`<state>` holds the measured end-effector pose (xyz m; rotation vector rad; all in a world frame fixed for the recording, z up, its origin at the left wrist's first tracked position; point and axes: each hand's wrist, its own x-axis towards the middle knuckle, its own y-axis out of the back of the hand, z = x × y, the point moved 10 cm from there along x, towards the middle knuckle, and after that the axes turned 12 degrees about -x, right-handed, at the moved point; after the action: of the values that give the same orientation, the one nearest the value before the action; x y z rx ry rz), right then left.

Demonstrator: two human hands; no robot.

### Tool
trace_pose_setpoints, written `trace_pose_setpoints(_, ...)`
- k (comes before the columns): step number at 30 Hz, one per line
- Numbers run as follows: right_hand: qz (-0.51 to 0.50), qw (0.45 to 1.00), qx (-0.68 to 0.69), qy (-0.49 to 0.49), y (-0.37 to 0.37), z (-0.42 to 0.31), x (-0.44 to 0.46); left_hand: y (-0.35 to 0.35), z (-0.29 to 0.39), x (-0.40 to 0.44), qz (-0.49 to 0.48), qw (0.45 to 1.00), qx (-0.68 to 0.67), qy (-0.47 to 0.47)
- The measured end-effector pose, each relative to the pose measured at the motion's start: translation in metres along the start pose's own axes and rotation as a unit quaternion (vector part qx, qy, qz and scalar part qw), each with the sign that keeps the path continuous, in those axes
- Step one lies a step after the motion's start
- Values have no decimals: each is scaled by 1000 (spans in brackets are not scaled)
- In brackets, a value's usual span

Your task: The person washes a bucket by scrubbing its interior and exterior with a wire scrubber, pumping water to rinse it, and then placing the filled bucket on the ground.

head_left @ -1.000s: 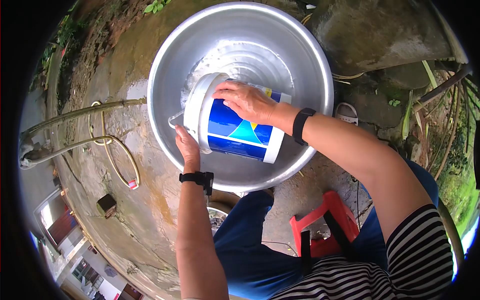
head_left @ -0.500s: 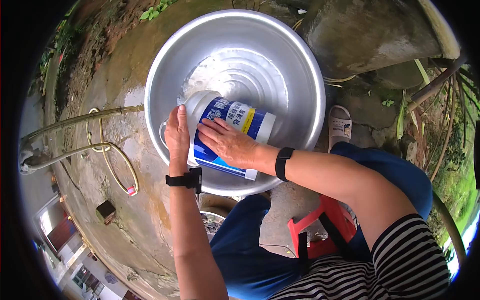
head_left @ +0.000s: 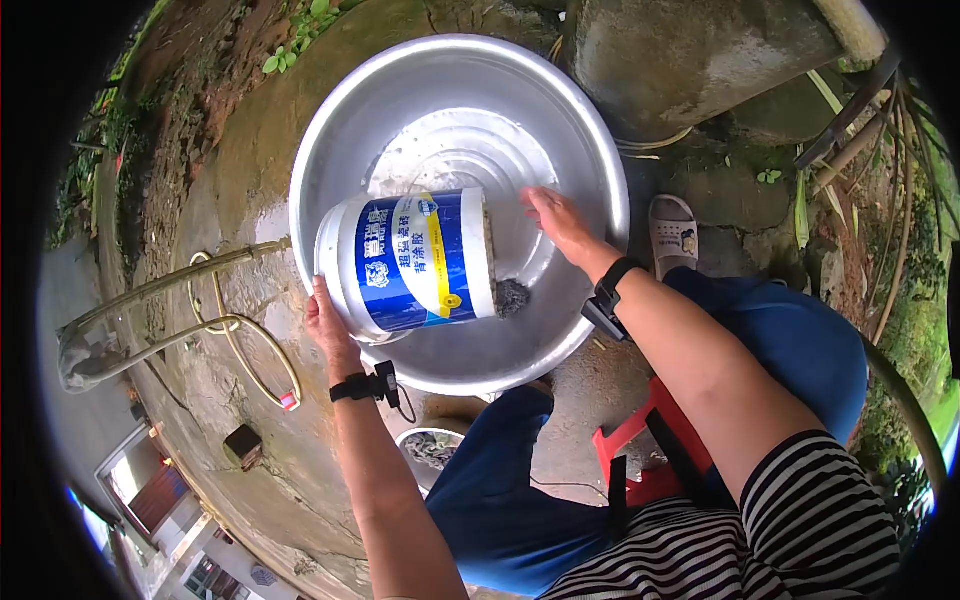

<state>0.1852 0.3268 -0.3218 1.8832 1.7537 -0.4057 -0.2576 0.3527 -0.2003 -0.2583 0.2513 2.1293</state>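
A white plastic bucket (head_left: 341, 262) with a blue and yellow label lies on its side in a large silver metal basin (head_left: 603, 130). My left hand (head_left: 330, 318) grips it at its wide rim end, the fingers partly hidden by the bucket. Past the bucket's other end, over the basin, my right hand (head_left: 560, 225) is open, apart from the bucket, fingers stretched out. Against the bucket's lower right end is a dark grey fuzzy clump (head_left: 512, 298); I cannot tell what it is.
A yellowish hose (head_left: 265, 347) curls on the wet concrete at left. Below the basin stands a container (head_left: 430, 448) holding dark bits. I sit over a red plastic stool (head_left: 640, 440); a slippered foot (head_left: 674, 235) is right of the basin.
The bucket has turned so its label faces up and its base points right. My right hand has come off the label and moved right. The dark clump has come into view.
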Motion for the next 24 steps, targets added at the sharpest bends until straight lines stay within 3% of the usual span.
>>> trace_pose_setpoints(2, -73, 971, 210, -85, -26, 12, -11, 24, -29, 8, 41, 999, -15, 7)
trace_pose_setpoints(5, -50, 968, 220, -112, -34, 21, -19, 54, -54, 7, 99, 992, -36, 73)
trace_pose_setpoints(6, -46, 967, 223, -115, -39, 32, -20, 48, -47, 3, 57, 994, -60, 66)
trace_pose_setpoints(7, 11, 998, 7, -64, -32, 38, -20, 57, -52, 6, 72, 992, -62, 81)
trace_pose_setpoints(8, 67, 975, -210, -8, -30, 36, -21, 66, -56, 11, 87, 990, -66, 94)
trace_pose_setpoints(9, 47, 966, -254, -18, -42, 42, -30, 69, -59, 16, 69, 991, -58, 98)
trace_pose_setpoints(12, -146, 835, -530, 32, -100, 43, -59, 80, -68, 22, 60, 988, -92, 112)
trace_pose_setpoints(14, -108, 772, -613, 131, -141, 42, -66, 88, -72, 17, 80, 984, -90, 130)
trace_pose_setpoints(16, -76, 796, -571, 185, -171, 46, -76, 94, -76, 16, 80, 982, -126, 117)
trace_pose_setpoints(18, -166, 745, -549, 339, -219, 43, -98, 89, -70, 6, 104, 980, -128, 113)
trace_pose_setpoints(20, -199, 733, -554, 340, -226, 47, -99, 94, -72, 4, 123, 979, -106, 121)
trace_pose_setpoints(22, -291, 652, -677, 181, -210, 76, -76, 90, -67, 6, 141, 978, -102, 118)
trace_pose_setpoints(24, -191, 748, -625, 111, -157, 66, -53, 79, -54, 12, 130, 986, -66, 85)
